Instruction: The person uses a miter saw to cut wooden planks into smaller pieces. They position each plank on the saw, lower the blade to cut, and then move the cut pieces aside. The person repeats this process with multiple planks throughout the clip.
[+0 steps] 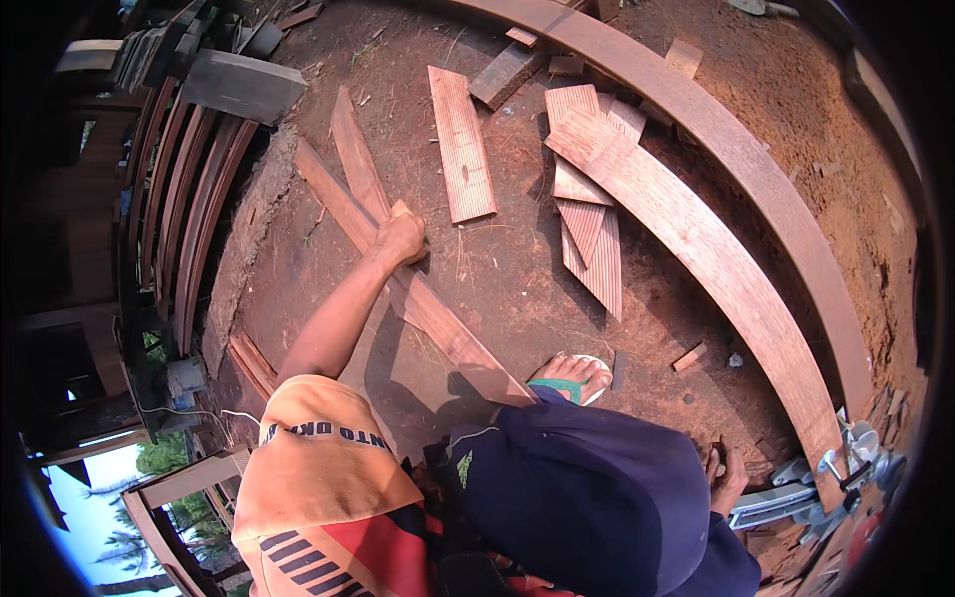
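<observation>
At the lower centre of the frame, one navy trouser leg (597, 488), bent at the knee; beside it, a foot (582, 373) in a green-strapped sandal; lower right, past the knee, the right hand (729, 476), fingers curled, whether round anything cannot be told; left of centre, the left hand (400, 239), closed in a fist on a long plank (453, 333); this plank lies slantwise from upper left toward the knee, crossing a second plank (360, 159) near the grip.

Progress, as judged: the long plank is in hand; slanted ends on the grooved boards (599, 254), loosely piled right of upper centre, suggest some cutting done; no joint or fastening is seen between pieces, so the boards appear loose and any joining undone.

Further off: one short board (463, 149), upper centre, lying apart; one wide plank (696, 234), overlapping the pile, its lower end at a metal clamp (831, 473), lower right; one long beam (716, 104), outermost on that side.

Surface and room: bare reddish-brown ground (497, 269), scattered with chips; upper left, boards stacked on edge (184, 219) under a grey block (244, 87); lower left, a wooden frame (149, 537), with trees and sky beyond.
</observation>
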Available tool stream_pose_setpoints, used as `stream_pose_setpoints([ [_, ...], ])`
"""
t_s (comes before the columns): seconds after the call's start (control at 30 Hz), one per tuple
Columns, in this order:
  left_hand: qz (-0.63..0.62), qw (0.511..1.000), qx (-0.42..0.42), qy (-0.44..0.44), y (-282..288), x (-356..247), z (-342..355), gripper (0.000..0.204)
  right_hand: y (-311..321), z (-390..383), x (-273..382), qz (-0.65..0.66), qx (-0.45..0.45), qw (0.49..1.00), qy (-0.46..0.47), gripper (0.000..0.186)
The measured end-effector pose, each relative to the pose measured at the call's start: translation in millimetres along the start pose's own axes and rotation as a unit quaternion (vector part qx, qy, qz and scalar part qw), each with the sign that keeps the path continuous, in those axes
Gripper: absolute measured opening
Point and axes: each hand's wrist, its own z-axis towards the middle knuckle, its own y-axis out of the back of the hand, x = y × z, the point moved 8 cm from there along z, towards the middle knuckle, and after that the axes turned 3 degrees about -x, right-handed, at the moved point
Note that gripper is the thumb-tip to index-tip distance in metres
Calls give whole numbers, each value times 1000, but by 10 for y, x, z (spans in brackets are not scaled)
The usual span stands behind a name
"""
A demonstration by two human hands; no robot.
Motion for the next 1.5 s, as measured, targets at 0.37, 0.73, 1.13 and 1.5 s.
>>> stream_pose_setpoints([
  [0.37, 32, 992, 44, 111, -89, 819, 497, 87, 135, 295, 252, -54, 6, 995, 79, 28],
  [0.73, -610, 749, -241, 100, 134, 841, 651, 68, 728, 1526, 892, -204, 19, 961, 185, 78],
  [1.13, -531, 814, -235, -7, 1368, -1333, 50, 76, -13, 1913, 784, -263, 30, 958, 110, 130],
  [1.5, -448, 835, -318, 6, 1362, -1734, -45, 64, 5, 2010, 802, -231, 16, 969, 86, 115],
])
